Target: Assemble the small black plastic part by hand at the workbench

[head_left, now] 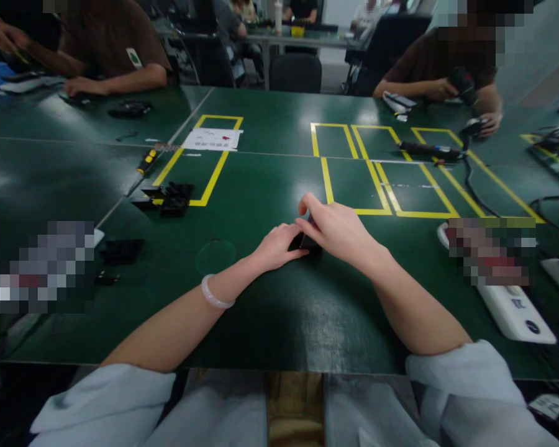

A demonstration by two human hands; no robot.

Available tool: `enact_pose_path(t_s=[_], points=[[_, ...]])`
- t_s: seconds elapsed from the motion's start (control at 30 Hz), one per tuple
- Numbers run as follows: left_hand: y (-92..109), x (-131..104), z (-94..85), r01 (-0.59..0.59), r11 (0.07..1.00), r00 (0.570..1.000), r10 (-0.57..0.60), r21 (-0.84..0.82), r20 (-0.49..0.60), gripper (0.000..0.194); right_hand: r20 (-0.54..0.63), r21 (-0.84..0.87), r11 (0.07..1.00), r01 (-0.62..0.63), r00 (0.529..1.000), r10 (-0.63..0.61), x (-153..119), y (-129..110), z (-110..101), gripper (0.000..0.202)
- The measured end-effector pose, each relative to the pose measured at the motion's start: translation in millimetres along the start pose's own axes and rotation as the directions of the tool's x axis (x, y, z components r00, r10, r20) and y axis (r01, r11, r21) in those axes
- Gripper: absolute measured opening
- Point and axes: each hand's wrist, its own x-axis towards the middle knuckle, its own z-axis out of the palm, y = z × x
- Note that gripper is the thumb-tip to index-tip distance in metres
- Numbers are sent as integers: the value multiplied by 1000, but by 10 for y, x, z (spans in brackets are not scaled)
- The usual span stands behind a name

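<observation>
shows rolled pale-grey cloth sleeves (466,382) nearest in the head view. pinches a small dark boxy piece (313,244) with the nearly closed left grip (277,247), probably steadying it on the green surface (279,323); curls the right grip (339,230) above, cannot tell how closed or whether holding. has the piece lying between both grips.

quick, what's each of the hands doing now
Left hand: closed on a small black object.
Right hand: at the same object, whether gripping cannot be told.
</observation>
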Motion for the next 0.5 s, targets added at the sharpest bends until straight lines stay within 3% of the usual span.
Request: enact_pose_path(t_s=[0.5], points=[[-6, -3, 1, 12, 1000, 1000, -12, 19, 1, 39, -2, 5, 1000, 11, 1000, -11, -1, 9, -8, 28]])
